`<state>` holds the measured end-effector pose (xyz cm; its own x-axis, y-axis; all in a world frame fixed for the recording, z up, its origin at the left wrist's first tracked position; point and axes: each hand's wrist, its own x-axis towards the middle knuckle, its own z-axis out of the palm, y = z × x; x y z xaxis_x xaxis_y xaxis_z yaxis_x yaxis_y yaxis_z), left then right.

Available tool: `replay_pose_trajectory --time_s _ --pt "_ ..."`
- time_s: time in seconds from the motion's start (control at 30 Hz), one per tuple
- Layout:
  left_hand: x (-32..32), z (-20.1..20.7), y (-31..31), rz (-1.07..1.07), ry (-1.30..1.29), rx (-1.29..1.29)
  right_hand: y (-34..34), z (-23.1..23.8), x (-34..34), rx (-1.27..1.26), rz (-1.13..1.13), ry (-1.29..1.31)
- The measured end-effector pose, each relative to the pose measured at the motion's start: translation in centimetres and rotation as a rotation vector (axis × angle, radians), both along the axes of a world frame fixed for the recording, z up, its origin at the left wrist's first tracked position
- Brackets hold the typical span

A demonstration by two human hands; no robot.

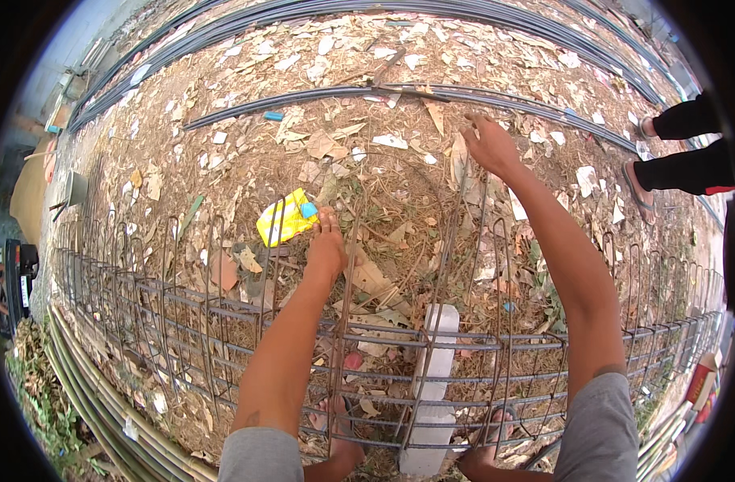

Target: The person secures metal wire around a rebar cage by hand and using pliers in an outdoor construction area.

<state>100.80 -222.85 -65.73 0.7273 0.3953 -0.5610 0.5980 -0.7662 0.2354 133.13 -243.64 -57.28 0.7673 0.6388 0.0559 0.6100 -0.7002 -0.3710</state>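
Note:
A long cage of rusty steel bars and upright stirrups (215, 301) spans the ground before me. My left hand (326, 247) reaches over it, fingers out and slightly bent, beside a crumpled yellow packet (277, 225) with a blue patch. Nothing shows in that hand; its palm side is hidden. Farther off, my right hand (491, 146) stretches above the littered ground, fingers apart and nothing visible in them. Thin stirrup rods rise just below and left of it. A pale concrete block (438, 345) stands among the cage bars between my feet.
Long dark rebar (536, 108) lies across the ground ahead, with more bundles at the back. At the right stands a person in black trousers (681, 165) and sandals. Bamboo poles (102, 394) lie lower left. Dry leaves and scraps cover the soil; a grey container (72, 189) sits far left.

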Motion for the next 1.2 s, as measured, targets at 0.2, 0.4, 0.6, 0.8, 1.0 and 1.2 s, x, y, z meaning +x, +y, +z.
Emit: replay_pose_trajectory --time_s 0.2,0.4,0.6,0.8,1.0,1.2 --pt "0.6 -0.2 -0.3 -0.006 -0.032 0.038 9.0 -8.9 6.1 0.032 0.0 -0.262" --pt "0.3 0.2 -0.2 0.025 0.004 0.072 14.1 -9.4 2.2 -0.353 0.021 -0.211" --pt "0.1 -0.2 -0.4 -0.013 -0.027 0.09 10.8 -3.9 3.4 -0.023 0.157 -0.293" --pt "-0.4 0.2 1.3 -0.045 -0.01 0.001 -1.8 14.5 -2.8 0.364 0.015 -0.13" --pt "-0.9 5.9 4.2 0.073 -0.138 -0.175 -26.6 27.8 -18.8 0.95 -0.169 0.137" --pt "-4.0 16.8 1.1 -0.125 -0.359 0.089 -43.5 34.1 -37.3 1.188 -0.462 0.776"
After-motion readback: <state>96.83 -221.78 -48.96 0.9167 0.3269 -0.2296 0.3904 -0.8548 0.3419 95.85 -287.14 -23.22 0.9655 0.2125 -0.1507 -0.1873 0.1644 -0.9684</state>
